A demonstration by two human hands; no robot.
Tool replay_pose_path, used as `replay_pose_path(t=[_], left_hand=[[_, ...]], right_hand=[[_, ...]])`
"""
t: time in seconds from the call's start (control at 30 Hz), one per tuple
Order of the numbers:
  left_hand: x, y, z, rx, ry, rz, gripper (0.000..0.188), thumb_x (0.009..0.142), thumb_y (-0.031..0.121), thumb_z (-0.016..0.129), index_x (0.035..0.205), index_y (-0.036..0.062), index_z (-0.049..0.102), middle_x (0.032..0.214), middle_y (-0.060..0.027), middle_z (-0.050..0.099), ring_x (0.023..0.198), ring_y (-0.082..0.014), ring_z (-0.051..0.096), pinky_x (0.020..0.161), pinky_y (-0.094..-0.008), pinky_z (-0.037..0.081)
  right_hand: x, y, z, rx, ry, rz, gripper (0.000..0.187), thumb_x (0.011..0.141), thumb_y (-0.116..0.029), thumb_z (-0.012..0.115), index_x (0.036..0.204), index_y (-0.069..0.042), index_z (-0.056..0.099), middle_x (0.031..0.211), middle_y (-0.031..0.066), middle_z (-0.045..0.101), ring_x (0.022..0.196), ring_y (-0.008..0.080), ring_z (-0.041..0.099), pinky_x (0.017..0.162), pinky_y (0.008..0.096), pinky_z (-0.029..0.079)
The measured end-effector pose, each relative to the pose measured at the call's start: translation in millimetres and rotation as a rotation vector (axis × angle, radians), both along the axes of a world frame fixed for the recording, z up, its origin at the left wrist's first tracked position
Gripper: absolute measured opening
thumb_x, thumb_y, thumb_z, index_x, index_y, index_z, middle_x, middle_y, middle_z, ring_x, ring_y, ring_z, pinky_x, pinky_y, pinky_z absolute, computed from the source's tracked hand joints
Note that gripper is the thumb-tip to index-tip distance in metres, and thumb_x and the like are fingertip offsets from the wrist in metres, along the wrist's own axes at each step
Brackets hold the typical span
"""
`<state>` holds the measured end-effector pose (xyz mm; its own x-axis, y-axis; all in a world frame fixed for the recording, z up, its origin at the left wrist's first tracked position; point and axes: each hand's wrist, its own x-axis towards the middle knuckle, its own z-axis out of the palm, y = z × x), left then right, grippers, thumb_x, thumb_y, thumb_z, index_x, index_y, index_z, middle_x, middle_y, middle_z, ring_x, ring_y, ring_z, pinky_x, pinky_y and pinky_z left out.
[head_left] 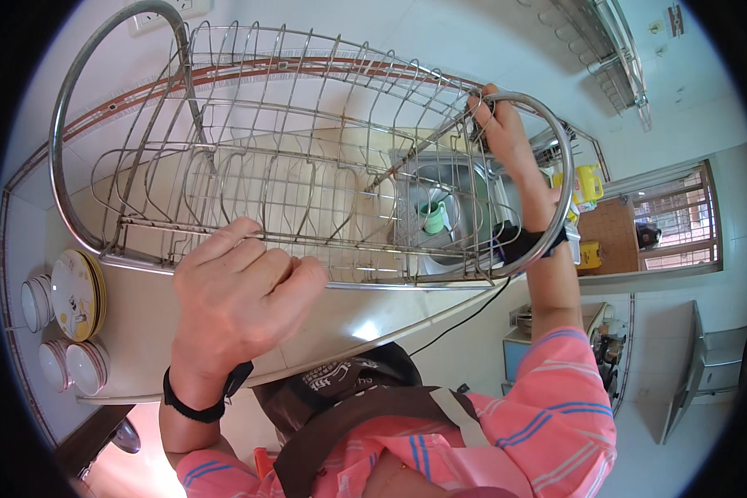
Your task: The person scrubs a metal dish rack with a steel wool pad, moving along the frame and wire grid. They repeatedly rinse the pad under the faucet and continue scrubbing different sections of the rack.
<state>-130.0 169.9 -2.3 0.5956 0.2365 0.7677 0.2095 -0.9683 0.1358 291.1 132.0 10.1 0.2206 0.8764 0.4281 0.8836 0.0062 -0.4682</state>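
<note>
A large metal wire dish rack (311,187) with looped tube ends is tilted up before me, above the counter. My left hand (245,290) is closed around the rack's near lower edge, left of the middle. At the rack's right end, my right hand (506,137) reaches up beside the curved tube. Its fingers are bent around a small dark, wiry clump (478,133) against the wires. The clump is partly hidden, so its exact kind is unclear. Behind the wires sits a metal sink (456,178) with a green cup (432,216) in it.
On the counter (174,332) at left stand yellow-rimmed plates (76,295) and several white bowls (87,367). A yellow bottle (588,184) stands beyond the sink. Another wire rack (610,66) hangs on the right wall. A black cord (465,319) hangs over the counter's front edge.
</note>
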Motion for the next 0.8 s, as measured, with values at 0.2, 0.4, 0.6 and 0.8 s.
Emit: replay_pose_path(t=[0.2, 0.4, 0.6, 0.8], left_hand=[[1.4, 0.8, 6.4, -0.016, 0.000, -0.016, 0.020, 0.059, 0.006, 0.075, 0.068, 0.0120, 0.058, 0.062, 0.0001, 0.045, 0.056, -0.0185, 0.049, 0.052, -0.0309, 0.041], [-4.7, -1.0, 9.5, -0.018, 0.039, 0.016, 0.020, 0.060, 0.005, 0.074, 0.071, 0.0122, 0.060, 0.062, 0.0003, 0.044, 0.056, -0.0184, 0.049, 0.053, -0.0305, 0.042], [6.9, -3.7, 3.2, 0.002, 0.015, 0.018, 0.017, 0.064, 0.002, 0.072, 0.073, 0.0116, 0.062, 0.060, -0.0003, 0.040, 0.056, -0.0173, 0.047, 0.057, -0.0301, 0.045], [3.8, -6.9, 6.0, -0.046, 0.062, 0.023, 0.015, 0.066, 0.002, 0.072, 0.074, 0.0114, 0.063, 0.061, 0.0006, 0.044, 0.056, -0.0164, 0.049, 0.058, -0.0294, 0.046]], right_hand=[[-13.4, -4.8, 9.5, 0.072, -0.205, -0.127, 0.028, 0.099, -0.026, 0.067, 0.094, -0.001, 0.054, 0.074, 0.0173, 0.058, 0.063, 0.0334, 0.057, 0.061, 0.0427, 0.046], [-28.4, -45.1, 54.1, 0.572, -0.429, 0.085, 0.019, 0.099, -0.005, 0.066, 0.106, -0.003, 0.048, 0.086, 0.0106, 0.057, 0.069, 0.0174, 0.055, 0.061, 0.0323, 0.046], [-23.9, -21.6, 20.4, 0.429, -0.178, -0.230, 0.013, 0.104, -0.012, 0.061, 0.103, -0.003, 0.051, 0.080, 0.0050, 0.054, 0.072, 0.0128, 0.049, 0.062, 0.0320, 0.044], [-37.0, -14.9, 18.5, 0.232, -0.105, -0.185, 0.017, 0.102, -0.017, 0.062, 0.098, -0.002, 0.054, 0.077, 0.0062, 0.055, 0.070, 0.0137, 0.049, 0.060, 0.0335, 0.042]])
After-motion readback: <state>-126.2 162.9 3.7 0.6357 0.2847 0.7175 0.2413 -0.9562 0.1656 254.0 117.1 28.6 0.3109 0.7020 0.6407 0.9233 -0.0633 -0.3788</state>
